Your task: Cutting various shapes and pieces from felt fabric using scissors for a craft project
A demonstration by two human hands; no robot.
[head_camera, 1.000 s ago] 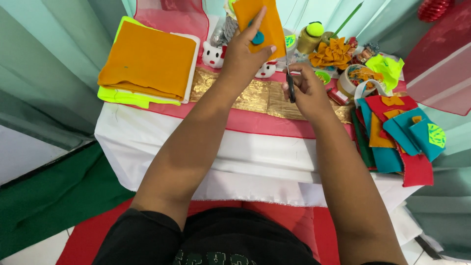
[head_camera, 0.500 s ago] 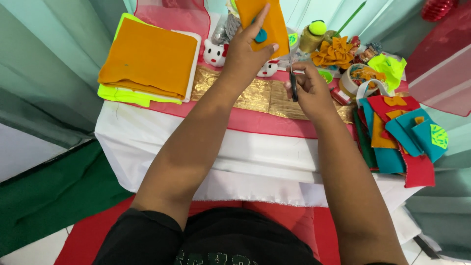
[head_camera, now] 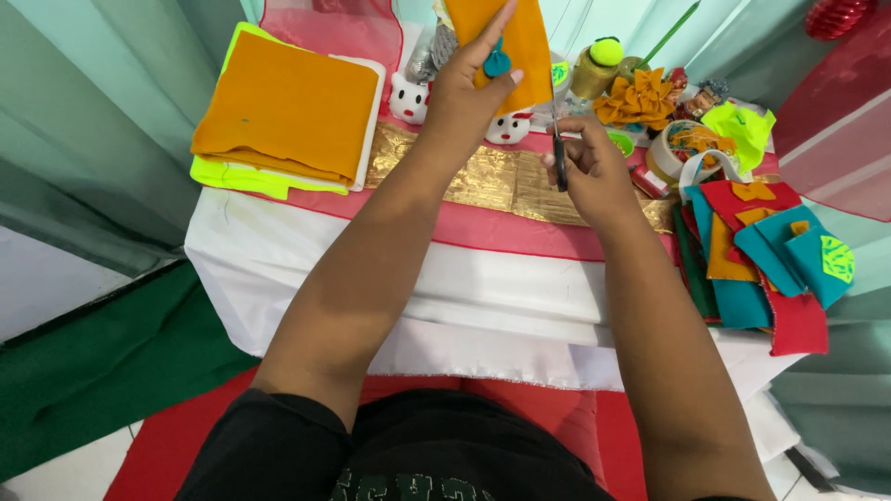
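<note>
Above the gold foil strip, a flat orange felt piece with a small teal shape is pinched upright by the left hand; dark-handled scissors are gripped in the closed right hand, blades touching the felt's lower edge.

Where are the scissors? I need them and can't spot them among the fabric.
In the head view, the scissors are in the right hand, right of centre, above the gold fabric strip.

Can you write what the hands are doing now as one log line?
left hand: holds orange felt piece up | right hand: grips scissors | table: felt pieces around
</note>
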